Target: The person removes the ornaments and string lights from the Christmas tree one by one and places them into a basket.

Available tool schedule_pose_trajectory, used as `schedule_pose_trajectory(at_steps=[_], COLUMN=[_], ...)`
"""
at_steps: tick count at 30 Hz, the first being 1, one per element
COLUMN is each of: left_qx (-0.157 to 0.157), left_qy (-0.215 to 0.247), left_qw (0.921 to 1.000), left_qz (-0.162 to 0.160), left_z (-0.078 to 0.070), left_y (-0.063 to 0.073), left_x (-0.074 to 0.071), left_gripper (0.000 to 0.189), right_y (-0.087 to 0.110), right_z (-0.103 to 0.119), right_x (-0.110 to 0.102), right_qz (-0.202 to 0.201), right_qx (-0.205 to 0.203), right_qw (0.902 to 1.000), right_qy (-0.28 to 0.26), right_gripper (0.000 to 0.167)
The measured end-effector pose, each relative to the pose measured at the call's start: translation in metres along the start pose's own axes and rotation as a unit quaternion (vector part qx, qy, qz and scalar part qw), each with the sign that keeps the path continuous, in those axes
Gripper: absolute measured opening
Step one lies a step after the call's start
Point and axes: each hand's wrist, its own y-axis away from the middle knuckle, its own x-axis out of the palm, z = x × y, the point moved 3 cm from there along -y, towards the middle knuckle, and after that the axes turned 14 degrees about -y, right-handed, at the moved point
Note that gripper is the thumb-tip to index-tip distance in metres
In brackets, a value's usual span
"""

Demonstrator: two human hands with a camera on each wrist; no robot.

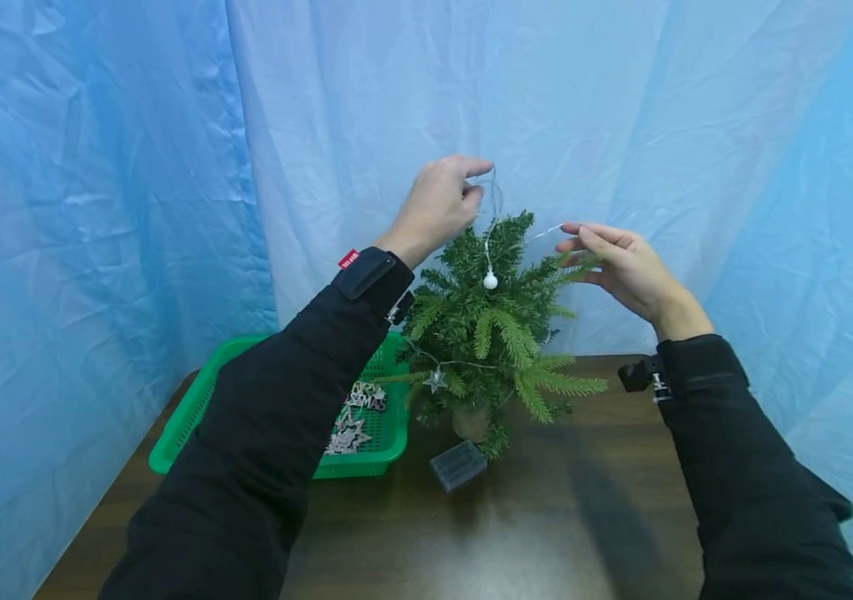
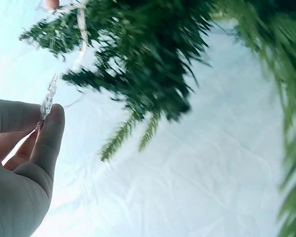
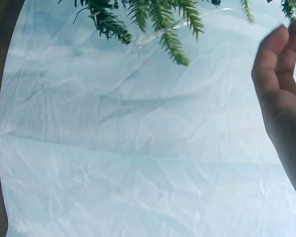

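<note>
A small artificial Christmas tree (image 1: 501, 325) stands on the table, wound with a clear-wired light string (image 1: 464, 363). Above its top, my left hand (image 1: 437, 200) pinches the string by a clear star-like light (image 2: 48, 96) between thumb and finger. A white ball light (image 1: 489, 281) dangles from the wire in front of the branches. To the right of the treetop, my right hand (image 1: 627, 268) holds another stretch of the wire at its fingertips. Lower on the tree hangs a clear star light (image 1: 436, 381). In the right wrist view, the right hand (image 3: 283, 84) is partly cut off.
A green plastic basket (image 1: 396, 454) with glittery snowflake and lettered ornaments (image 1: 349, 433) stands left of the tree, partly behind the left sleeve. A dark battery box (image 1: 459, 466) lies before the tree's base. Blue-white cloth (image 1: 366, 92) hangs behind the wooden table (image 1: 531, 533).
</note>
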Motion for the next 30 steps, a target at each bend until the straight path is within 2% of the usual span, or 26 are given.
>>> schedule_pose_trajectory(at_steps=[8,11,14,18,20,22,24,26,30], left_qx=[-0.001,-0.008,-0.002,0.021,0.030,0.041,0.051,0.060,0.075], left_qy=[0.047,0.076,0.102,0.108,0.100,0.093,0.085,0.077,0.069], left_qw=[0.9989,0.9971,0.9947,0.9939,0.9946,0.9948,0.9951,0.9952,0.9948], left_qz=[-0.004,-0.007,-0.010,-0.010,-0.007,-0.004,0.000,0.001,-0.002], left_z=[-0.014,-0.020,-0.026,-0.033,-0.036,-0.039,-0.041,-0.043,-0.047], left_y=[0.001,0.002,0.003,0.004,0.005,0.007,0.008,0.010,0.011], left_x=[-0.002,-0.004,-0.004,0.002,0.006,0.010,0.013,0.016,0.018], left_gripper=[0.040,0.040,0.040,0.040,0.039,0.038,0.038,0.038,0.037], right_y=[-0.002,-0.003,-0.004,-0.004,-0.005,-0.005,-0.006,-0.006,-0.009], right_z=[0.008,0.012,0.015,0.014,0.012,0.012,0.014,0.018,0.030], right_x=[0.008,0.012,0.015,0.017,0.018,0.019,0.022,0.025,0.034], right_qz=[-0.037,-0.036,-0.038,-0.057,-0.076,-0.097,-0.116,-0.124,-0.111], right_qx=[-0.122,-0.152,-0.164,-0.118,-0.081,-0.048,-0.019,0.018,0.089], right_qw=[0.9907,0.9845,0.9804,0.9885,0.9934,0.9930,0.9845,0.9705,0.9440], right_qy=[-0.049,-0.080,-0.102,-0.076,-0.029,0.046,0.130,0.206,0.298], right_gripper=[0.034,0.033,0.032,0.033,0.035,0.039,0.044,0.049,0.054])
